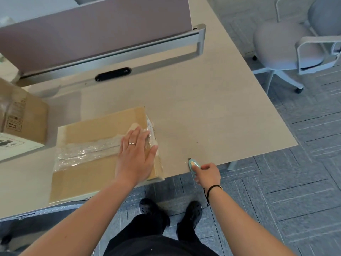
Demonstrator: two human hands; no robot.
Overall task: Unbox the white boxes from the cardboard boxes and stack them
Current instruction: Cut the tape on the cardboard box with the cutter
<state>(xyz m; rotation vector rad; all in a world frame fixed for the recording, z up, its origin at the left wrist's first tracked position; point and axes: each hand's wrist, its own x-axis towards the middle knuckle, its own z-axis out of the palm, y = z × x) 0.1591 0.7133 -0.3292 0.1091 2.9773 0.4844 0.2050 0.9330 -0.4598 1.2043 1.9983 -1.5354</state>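
Observation:
A closed cardboard box [88,163] lies on the desk at the front edge, its top seam covered with crinkled clear tape. My left hand [135,154] lies flat and spread on the box's right end. To the right of the box, my right hand [207,173] grips a small mint-green box cutter [192,164], whose blade tip rests on the desk near the front edge. A second cardboard box [22,111] stands at the far left. In front of it sits a white box [16,146] with black print, partly cut off by the frame.
The beige desk [203,111] ends just in front of me and runs diagonally on the right. A brown divider panel [92,30] with a metal rail closes off the back. A grey office chair [287,47] stands on the carpet at the upper right.

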